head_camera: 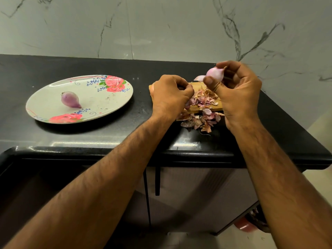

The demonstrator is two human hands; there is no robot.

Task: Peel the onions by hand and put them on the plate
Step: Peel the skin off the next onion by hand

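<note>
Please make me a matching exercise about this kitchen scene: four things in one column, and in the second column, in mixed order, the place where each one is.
Column one
1. plate
2. peeled onion
3. partly peeled onion
4. onion skins

Column two
A. pinched in the right hand
B. heaped on the wooden board and the black counter
C. lying on the plate
D. on the counter, left of the board

Pairs: 1-D, 2-C, 3-A, 4-B.

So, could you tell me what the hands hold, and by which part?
The right hand pinches an onion across its body; whether the left hand holds anything is unclear.
</note>
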